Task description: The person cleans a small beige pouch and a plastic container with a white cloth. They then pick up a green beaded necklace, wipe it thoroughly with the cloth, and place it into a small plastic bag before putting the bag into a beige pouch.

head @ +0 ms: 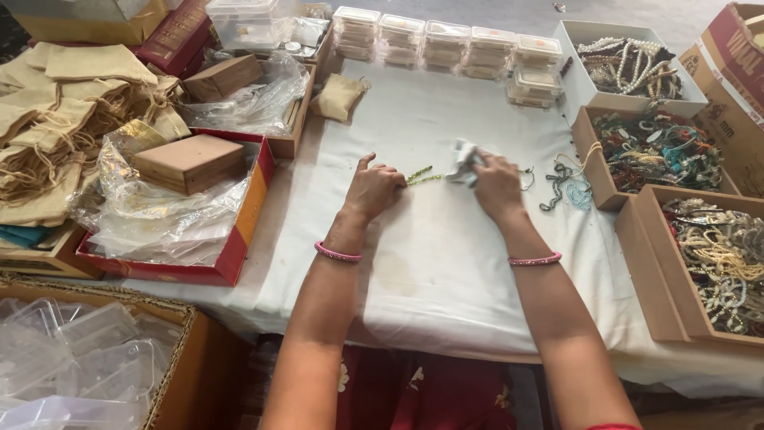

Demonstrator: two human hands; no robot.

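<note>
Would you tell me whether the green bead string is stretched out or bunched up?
Stretched out: the bead string lies straight on the white cloth between the left hand and right hand.

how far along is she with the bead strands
Done, apparently: a row of stacked lidded plastic boxes at the sheet's far edge. In hand: the left hand pins a green bead strand while the right hand works it with a white cloth. Left: three cardboard boxes of jewellery remain full.
</note>
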